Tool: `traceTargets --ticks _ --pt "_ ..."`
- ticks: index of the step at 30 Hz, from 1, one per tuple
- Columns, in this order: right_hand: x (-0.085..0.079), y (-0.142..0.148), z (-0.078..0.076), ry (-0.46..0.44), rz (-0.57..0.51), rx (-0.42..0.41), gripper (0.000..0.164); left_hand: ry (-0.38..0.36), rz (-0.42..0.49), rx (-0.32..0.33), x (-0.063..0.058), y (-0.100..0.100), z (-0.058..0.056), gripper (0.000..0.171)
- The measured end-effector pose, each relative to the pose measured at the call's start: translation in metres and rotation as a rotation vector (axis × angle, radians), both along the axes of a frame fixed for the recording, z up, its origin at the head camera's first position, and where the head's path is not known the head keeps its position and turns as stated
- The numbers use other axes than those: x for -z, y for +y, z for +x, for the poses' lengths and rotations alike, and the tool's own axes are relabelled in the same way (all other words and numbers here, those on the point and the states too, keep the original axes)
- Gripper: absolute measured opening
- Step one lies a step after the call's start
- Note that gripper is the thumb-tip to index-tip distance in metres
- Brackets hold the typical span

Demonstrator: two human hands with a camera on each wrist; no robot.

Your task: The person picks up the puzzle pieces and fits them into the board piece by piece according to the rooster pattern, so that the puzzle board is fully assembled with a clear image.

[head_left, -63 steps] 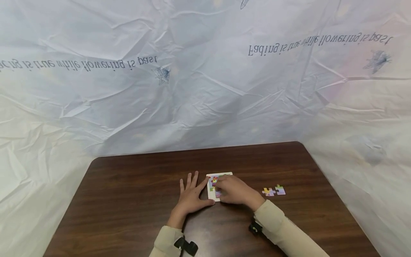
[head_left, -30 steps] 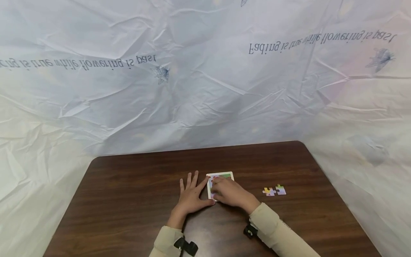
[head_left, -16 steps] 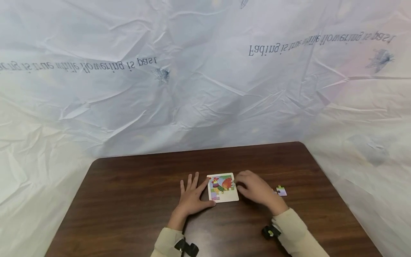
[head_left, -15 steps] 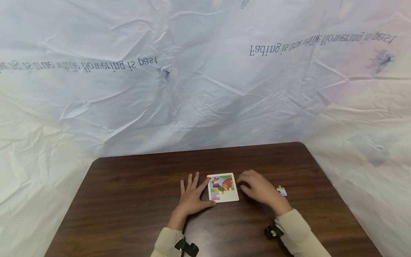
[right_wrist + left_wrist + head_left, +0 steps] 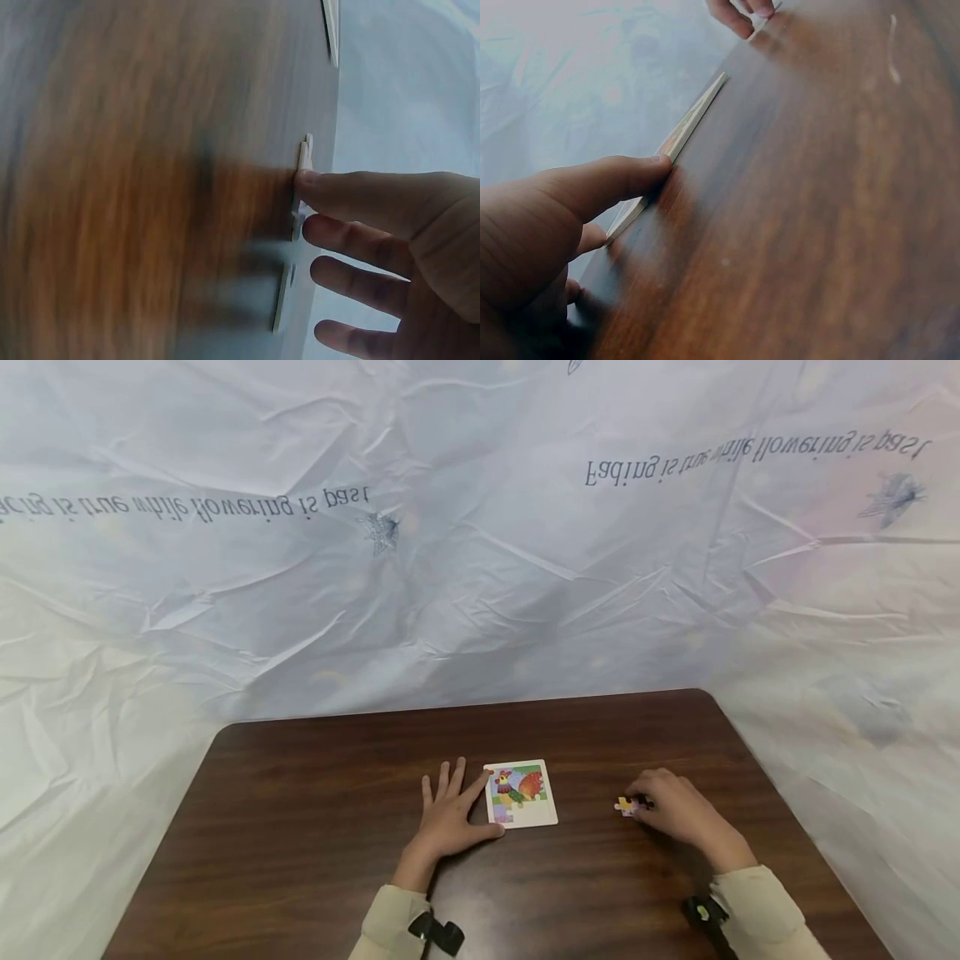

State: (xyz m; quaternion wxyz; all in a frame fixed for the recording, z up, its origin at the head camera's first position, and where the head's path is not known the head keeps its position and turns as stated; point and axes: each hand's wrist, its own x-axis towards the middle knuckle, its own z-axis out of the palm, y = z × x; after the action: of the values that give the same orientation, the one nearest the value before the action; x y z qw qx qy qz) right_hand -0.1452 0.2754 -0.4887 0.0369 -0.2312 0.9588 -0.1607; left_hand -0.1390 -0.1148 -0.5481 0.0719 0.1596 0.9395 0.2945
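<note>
A square jigsaw puzzle board (image 5: 536,816) with a white border lies flat on the table, its picture a colourful rooster with bare white in the lower right. My left hand (image 5: 447,821) is spread beside it, index fingertip and thumb touching its left side and near corner. Off to the right, my right hand (image 5: 678,810) has its thumb and index finger at a yellow-and-purple puzzle piece (image 5: 624,807), pinching it at the table surface. In the right wrist view the thumb covers part of that puzzle piece (image 5: 304,157). Another puzzle piece (image 5: 283,300) lies beyond it, hidden under the hand in the head view.
The dark wooden table (image 5: 337,793) has rounded far corners. Wrinkled white sheeting (image 5: 480,568) with printed lettering hangs behind it and along both sides. A black strap with a small camera (image 5: 437,932) is on the left wrist.
My right hand has left the board and moved right to the loose pieces. The board, covered by that hand at first, is now in plain view. My left hand stays put.
</note>
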Motion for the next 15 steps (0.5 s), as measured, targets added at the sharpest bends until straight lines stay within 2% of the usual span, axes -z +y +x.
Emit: traceTargets --ticks 6,13,15 --pt "0.004 -0.013 -0.002 0.0 0.018 -0.03 0.017 -0.009 -0.001 0.002 -0.001 0.0 0.0 0.1" --pt "-0.004 -0.039 -0.003 0.125 0.145 -0.121 0.013 -0.01 0.007 0.001 -0.001 0.0 0.001 0.099" --pt "-0.006 -0.046 -0.004 0.128 0.158 -0.156 0.015 -0.01 0.008 0.0 -0.001 -0.001 0.002 0.099"
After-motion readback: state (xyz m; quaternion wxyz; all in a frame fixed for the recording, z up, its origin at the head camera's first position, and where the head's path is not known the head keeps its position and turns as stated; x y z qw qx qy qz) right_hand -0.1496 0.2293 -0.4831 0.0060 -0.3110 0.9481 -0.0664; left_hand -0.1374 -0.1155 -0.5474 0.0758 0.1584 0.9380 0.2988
